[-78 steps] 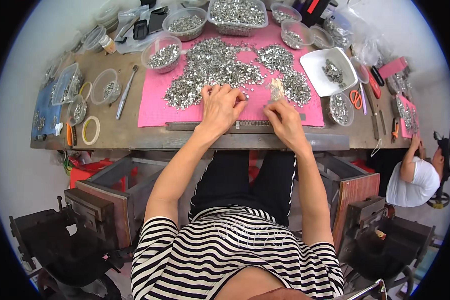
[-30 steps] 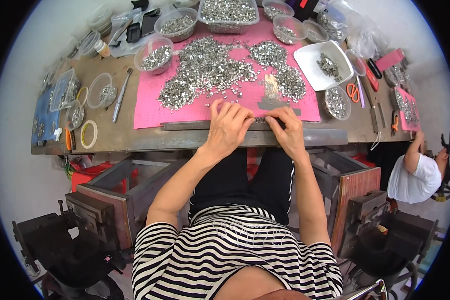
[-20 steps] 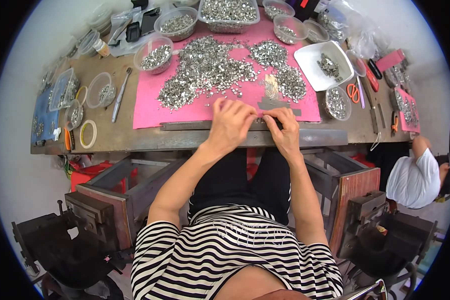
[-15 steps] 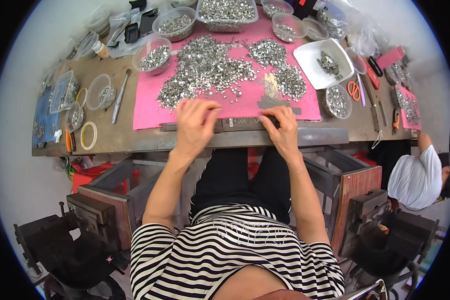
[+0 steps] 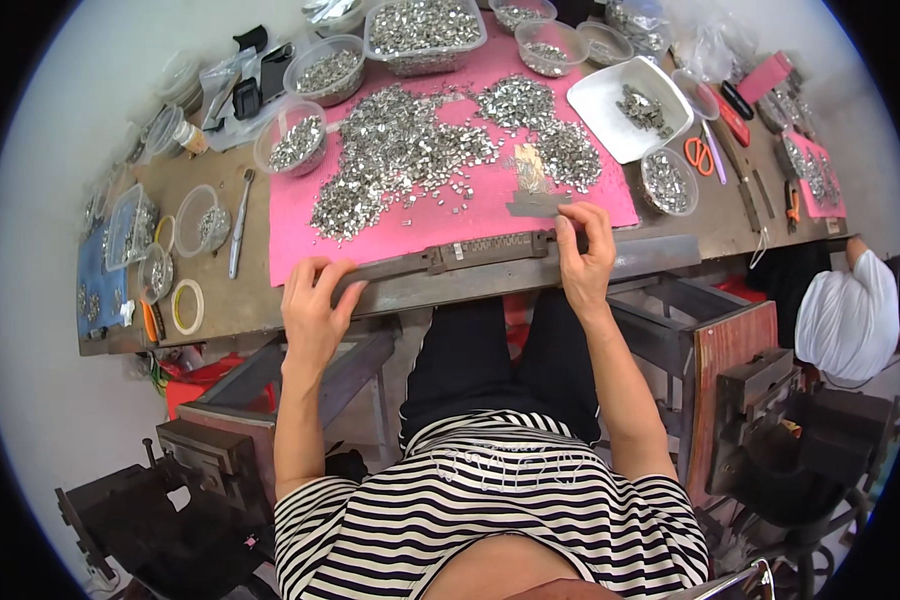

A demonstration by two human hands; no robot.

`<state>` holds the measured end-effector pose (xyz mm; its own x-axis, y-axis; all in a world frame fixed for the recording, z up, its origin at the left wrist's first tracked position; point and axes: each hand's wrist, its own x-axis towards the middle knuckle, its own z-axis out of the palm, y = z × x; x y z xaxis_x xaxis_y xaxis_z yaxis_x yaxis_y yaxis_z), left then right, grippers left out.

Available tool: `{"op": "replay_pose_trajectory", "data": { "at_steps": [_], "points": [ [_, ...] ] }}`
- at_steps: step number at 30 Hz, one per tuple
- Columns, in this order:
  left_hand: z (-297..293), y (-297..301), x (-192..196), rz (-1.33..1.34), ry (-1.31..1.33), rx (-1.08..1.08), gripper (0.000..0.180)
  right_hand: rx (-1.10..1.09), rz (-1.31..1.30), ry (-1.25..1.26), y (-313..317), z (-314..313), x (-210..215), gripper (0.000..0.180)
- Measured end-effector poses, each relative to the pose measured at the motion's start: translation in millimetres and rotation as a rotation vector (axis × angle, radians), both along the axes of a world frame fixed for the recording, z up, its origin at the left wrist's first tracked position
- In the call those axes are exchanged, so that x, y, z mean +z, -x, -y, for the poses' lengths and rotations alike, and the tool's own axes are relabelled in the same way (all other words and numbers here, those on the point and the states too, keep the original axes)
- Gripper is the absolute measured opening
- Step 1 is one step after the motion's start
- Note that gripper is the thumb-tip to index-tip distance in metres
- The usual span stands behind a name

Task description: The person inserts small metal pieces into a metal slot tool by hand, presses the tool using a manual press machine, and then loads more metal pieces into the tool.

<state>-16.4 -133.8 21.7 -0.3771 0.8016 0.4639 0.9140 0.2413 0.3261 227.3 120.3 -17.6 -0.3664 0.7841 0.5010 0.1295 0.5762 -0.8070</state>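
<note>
A long dark metal bar jig (image 5: 495, 249) with a row of small slots lies along the table's front edge, a few bright pieces in its slots. At its left end, my left hand (image 5: 313, 305) curls its fingers and thumb round the bar. My right hand (image 5: 587, 258) grips the right end between thumb and fingers. Beyond the bar, heaps of small silvery metal pieces (image 5: 395, 150) lie on a pink mat (image 5: 300, 230). A flat grey metal plate (image 5: 537, 204) rests just past my right fingers, with thin pale strips (image 5: 532, 168) behind it.
Clear tubs of metal pieces (image 5: 295, 140) line the back, and a white tray (image 5: 610, 105) stands at right. Orange-handled scissors (image 5: 698, 155) lie beyond it. At left are a toothbrush (image 5: 240, 225) and a tape roll (image 5: 187, 306). Another person's white sleeve (image 5: 850, 320) shows at far right.
My left hand has moved left from near the jig's slots to the bar's left end. My right hand stays at the right end. The whole view has tilted slightly.
</note>
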Motion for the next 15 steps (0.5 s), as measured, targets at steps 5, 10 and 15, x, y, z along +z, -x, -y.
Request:
{"op": "replay_pose_trajectory", "data": {
  "at_steps": [5,10,15],
  "points": [
    [-18,-51,57,0.337,-0.148,-0.225,0.064,-0.049,0.013,-0.072,-8,0,-5,0.014],
    [-122,-79,9,0.155,-0.191,-0.474,0.046,-0.062,-0.028,-0.065,-5,2,-11,0.030],
    [-130,-87,-27,-0.046,-0.077,-0.209,0.046,-0.128,0.479,-0.497,-31,4,-13,0.034]
  ]
}}
